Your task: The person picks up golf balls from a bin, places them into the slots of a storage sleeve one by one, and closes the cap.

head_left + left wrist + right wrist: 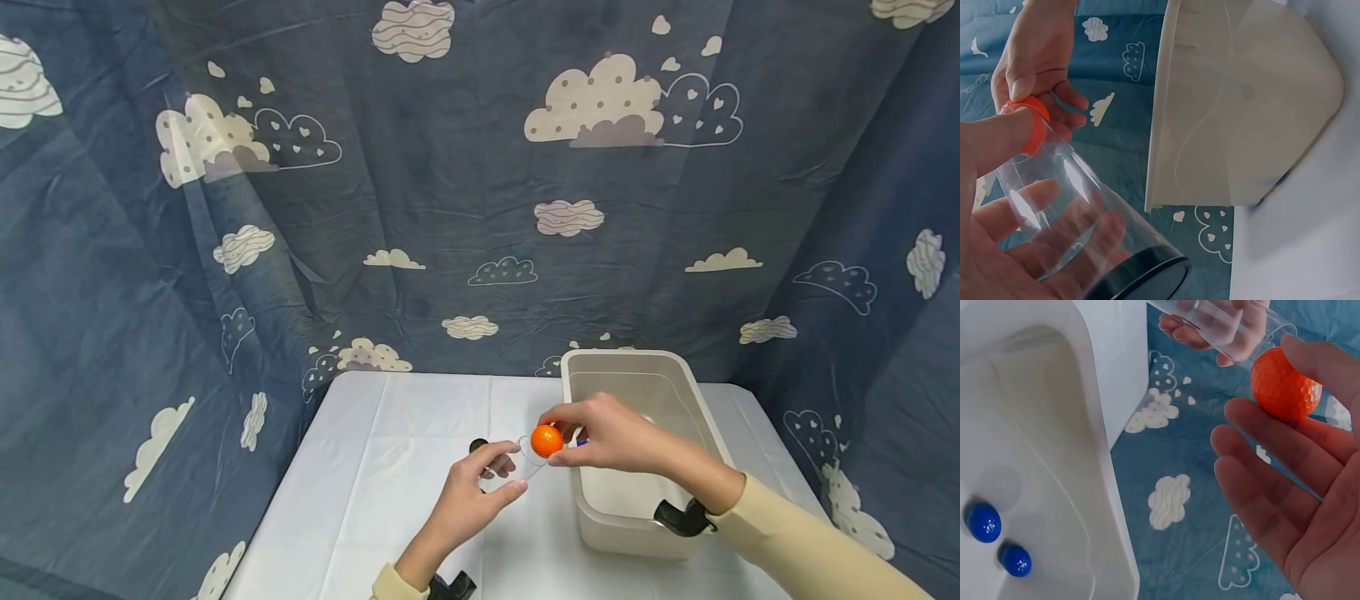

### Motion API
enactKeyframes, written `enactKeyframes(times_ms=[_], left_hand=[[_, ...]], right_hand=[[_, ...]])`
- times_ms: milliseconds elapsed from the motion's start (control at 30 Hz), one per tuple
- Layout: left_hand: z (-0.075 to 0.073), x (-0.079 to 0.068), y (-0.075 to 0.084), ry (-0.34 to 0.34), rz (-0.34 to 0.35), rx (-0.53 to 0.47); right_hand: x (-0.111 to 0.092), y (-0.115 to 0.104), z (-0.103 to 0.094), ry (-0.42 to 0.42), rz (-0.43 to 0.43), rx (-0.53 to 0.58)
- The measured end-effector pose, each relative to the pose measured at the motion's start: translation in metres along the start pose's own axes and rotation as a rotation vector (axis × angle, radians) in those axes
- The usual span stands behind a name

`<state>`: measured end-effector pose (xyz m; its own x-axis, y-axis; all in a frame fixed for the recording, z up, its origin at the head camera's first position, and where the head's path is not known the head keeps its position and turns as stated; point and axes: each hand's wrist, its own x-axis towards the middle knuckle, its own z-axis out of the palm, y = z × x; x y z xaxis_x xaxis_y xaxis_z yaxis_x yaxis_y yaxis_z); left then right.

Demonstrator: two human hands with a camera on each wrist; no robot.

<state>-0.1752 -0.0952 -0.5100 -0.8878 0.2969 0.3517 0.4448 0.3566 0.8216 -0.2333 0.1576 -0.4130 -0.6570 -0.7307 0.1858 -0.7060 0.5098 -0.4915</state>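
Observation:
My left hand (pixel 474 497) grips a clear plastic tube (pixel 1075 181) with a black cap (pixel 1141 275) on its lower end. The tube is tilted, its open mouth toward my right hand (pixel 611 435). Between thumb and fingers, the right hand pinches an orange golf ball (pixel 1286 383) right at that mouth. In the left wrist view the ball overlaps the tube's rim, and the left thumb lies along the tube near it. The other right fingers extend loosely below the ball.
A pale rectangular bin (pixel 637 533) stands on the white-covered table (pixel 405 483) under my right forearm. Two blue balls (pixel 984 522) lie inside it. A dark blue curtain (pixel 450 183) with cloud prints surrounds the table at the back and sides.

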Motion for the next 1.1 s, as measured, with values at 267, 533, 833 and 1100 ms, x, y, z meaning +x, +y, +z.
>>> enactKeyframes(times_ms=[267, 533, 833, 1100], left_hand=[[0.002, -0.001, 0.000, -0.017, -0.013, -0.087], [0.001, -0.004, 0.000, -0.001, -0.052, -0.092], [-0.001, -0.005, -0.006, 0.028, -0.023, -0.116], [-0.007, -0.008, -0.007, 0.060, -0.066, -0.178]], right_hand=[[0.005, -0.002, 0.008, -0.040, -0.021, 0.077], [0.007, -0.002, 0.012, -0.064, -0.037, 0.126], [0.008, 0.001, 0.010, -0.097, -0.035, 0.146], [0.005, 0.019, -0.007, -0.039, 0.005, 0.117]])
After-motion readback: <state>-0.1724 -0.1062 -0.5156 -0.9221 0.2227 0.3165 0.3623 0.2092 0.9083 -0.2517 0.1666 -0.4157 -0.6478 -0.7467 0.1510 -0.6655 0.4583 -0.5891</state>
